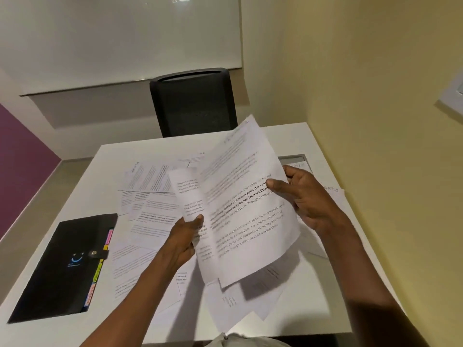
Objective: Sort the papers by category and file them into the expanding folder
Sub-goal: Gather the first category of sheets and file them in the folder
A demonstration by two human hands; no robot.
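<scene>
Sheets thin, printed, curling; left hand, right hand both pinching edges.

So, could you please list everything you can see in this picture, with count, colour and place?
Printed paper sheets held up: a few, white, above the table's middle, between both hands.
Loose printed sheets on the table: many, white, scattered and overlapping.
Black expanding folder with coloured tabs: one, strap snapped shut, near left of the table.
White table: one, filling the foreground.
Black mesh office chair: one, beyond the table's far edge.
Whiteboard: one, on the far wall.
Left hand: pinches the held sheets' left edge.
Right hand: grips their right edge.
</scene>
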